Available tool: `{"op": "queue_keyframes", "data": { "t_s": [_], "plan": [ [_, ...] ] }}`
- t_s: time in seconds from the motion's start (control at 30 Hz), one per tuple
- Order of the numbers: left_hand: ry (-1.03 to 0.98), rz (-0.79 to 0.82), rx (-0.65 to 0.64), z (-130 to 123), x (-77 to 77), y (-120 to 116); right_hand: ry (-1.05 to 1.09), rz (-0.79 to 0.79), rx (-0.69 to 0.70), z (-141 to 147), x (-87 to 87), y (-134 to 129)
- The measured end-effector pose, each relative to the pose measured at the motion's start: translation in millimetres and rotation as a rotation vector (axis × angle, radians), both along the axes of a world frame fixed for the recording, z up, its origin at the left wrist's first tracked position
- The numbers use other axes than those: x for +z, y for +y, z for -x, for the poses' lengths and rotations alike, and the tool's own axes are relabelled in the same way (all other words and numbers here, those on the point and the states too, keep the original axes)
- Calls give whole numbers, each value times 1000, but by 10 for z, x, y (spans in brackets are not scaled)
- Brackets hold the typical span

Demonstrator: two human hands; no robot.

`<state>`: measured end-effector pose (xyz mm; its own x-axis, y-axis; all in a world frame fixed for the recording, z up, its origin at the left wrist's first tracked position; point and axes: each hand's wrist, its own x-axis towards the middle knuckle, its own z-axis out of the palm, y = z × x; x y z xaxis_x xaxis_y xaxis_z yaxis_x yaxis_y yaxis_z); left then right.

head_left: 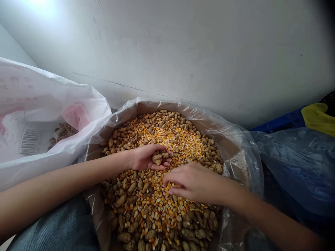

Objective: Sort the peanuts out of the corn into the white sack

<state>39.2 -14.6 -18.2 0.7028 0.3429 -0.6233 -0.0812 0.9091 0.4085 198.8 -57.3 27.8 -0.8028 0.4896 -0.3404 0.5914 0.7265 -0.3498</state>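
My left hand point(150, 158) is palm up, its fingers curled around a few unshelled peanuts point(157, 159). My right hand point(192, 181) reaches over the mixture from the right, palm down. Its thumb and forefinger are apart with nothing visible between them, while the other fingers are partly hidden. Beneath both hands lie yellow corn kernels point(157, 202) mixed with many more peanuts in shells. They fill a cardboard box point(230, 148) lined with a clear plastic bag point(252, 162).
A white printed sack point(52, 101) stands open at the left with peanuts point(64, 132) inside. A pale wall point(183, 52) rises behind the box. To the right are a translucent plastic bag point(300, 164), a blue object point(282, 121) and yellow material point(318, 118). My jean-covered leg point(60, 226) is at lower left.
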Motion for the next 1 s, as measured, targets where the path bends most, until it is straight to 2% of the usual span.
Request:
{"op": "queue_keyframes", "data": {
  "t_s": [0.17, 0.23, 0.33, 0.5, 0.57, 0.67, 0.87, 0.93, 1.0],
  "plan": [
    [41, -6, 12, 1, 29, 14, -46, -148, 56, 292, -360, -203],
    [43, -7, 16, 4, 33, 21, -50, -172, 57, 343, -422, -239],
    [34, -6, 16, 11, 33, 25, 66, -197, 13, 316, -325, -217],
    [38, -6, -36, -11, 21, -9, 390, -252, -232, 208, -7, -84],
    [39, -16, -42, -30, 5, -25, 400, -268, -312, 179, 23, -41],
    [25, -15, -37, -47, -20, -36, 363, -297, -376, 140, -29, 4],
    [9, -16, -57, -47, -12, -29, 355, -364, -377, 84, -99, 51],
    [8, -17, -49, -45, 3, -28, 361, -371, -316, 89, -92, 38],
    [16, 4, -36, -41, 12, -25, 369, -372, -198, 110, -97, 6]
  ]
}}
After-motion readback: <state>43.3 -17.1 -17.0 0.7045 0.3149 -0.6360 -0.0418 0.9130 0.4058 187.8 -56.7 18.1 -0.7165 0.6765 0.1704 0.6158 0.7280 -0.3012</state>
